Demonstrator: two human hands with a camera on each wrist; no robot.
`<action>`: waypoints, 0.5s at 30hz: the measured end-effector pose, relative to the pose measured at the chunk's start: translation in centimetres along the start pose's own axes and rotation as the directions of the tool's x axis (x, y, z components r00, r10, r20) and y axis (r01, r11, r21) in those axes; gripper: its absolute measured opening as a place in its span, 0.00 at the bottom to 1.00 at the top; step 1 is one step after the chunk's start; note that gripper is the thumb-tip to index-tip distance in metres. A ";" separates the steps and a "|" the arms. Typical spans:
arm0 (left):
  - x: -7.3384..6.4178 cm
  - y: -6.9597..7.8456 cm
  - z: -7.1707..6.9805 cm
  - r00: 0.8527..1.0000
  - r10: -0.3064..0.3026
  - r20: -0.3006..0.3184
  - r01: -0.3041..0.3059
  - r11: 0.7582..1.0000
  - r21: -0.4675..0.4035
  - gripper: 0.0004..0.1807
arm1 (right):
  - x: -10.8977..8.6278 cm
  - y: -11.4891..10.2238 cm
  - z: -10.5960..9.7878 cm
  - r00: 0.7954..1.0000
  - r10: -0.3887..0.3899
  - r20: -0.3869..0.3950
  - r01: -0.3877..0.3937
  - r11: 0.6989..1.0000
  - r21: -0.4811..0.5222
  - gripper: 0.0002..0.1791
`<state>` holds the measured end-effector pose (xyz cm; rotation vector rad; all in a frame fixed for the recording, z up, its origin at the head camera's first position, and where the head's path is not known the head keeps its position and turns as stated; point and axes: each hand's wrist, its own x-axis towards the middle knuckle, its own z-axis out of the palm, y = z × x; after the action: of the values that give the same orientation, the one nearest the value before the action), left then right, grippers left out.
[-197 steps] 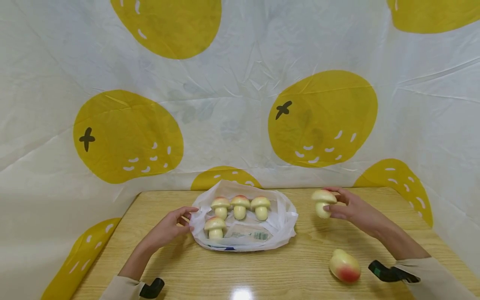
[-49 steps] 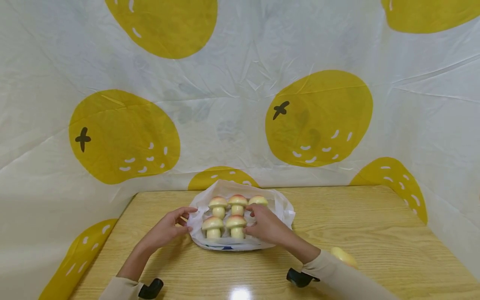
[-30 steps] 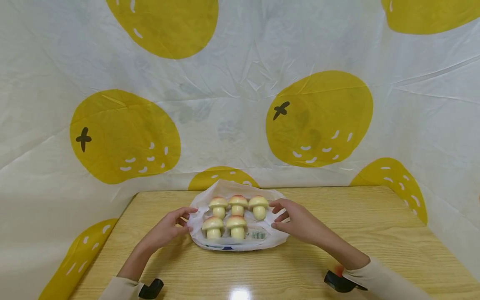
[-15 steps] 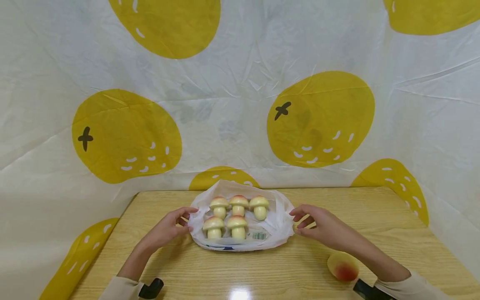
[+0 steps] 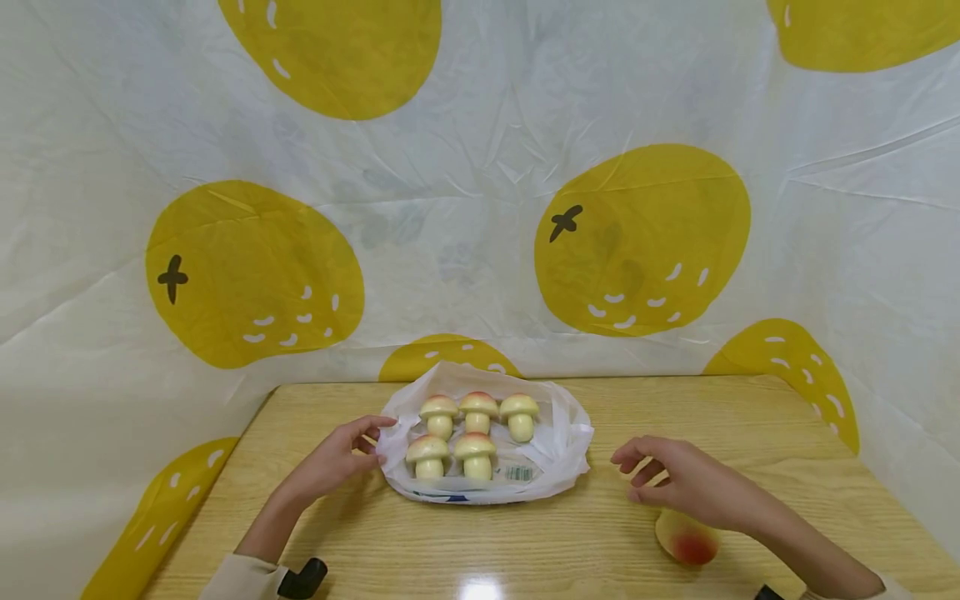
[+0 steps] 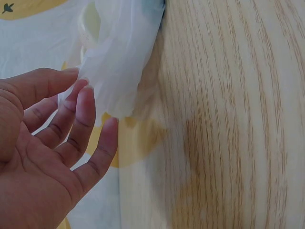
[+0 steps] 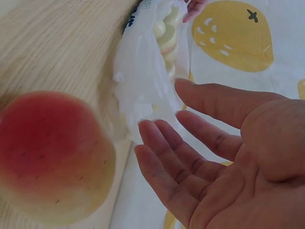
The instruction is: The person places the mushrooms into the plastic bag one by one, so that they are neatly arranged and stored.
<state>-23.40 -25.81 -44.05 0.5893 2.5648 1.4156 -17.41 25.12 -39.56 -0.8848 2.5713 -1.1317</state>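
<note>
Several toy mushrooms (image 5: 477, 454), cream with reddish caps, lie in two rows in a white plastic bag (image 5: 573, 454) at the middle of the table. My left hand (image 5: 347, 454) pinches the bag's left edge; the left wrist view shows the film at the thumb and fingertips. A yellow toy fruit (image 7: 57, 162) with a red blush, shaped rather like a mango, lies to the right of the bag. Close above it is my right hand (image 5: 693, 483), holding nothing, its fingers loosely bent and partly covering the fruit in the head view.
A light wood-grain table (image 5: 420, 546) carries everything. A white curtain (image 5: 450, 208) printed with big yellow fruit hangs behind the table's back edge and down both sides. The table's front right is crossed by the right forearm (image 5: 810, 542).
The right hand held a mushroom at first; that one now lies in the bag's front row. The empty hand then drew right, past the bag's edge, to the fruit. The left hand stays put.
</note>
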 end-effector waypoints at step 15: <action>0.1 -0.1 0.0 1.000 -0.005 0.004 0.005 1.000 0.003 0.26 | -3.1 2.3 -1.9 0.978 -0.136 0.157 0.148 0.987 -0.068 0.22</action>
<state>-23.48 -25.82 -44.12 0.5853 2.5637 1.4080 -16.76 29.33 -40.09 -1.1425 2.4773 -0.9614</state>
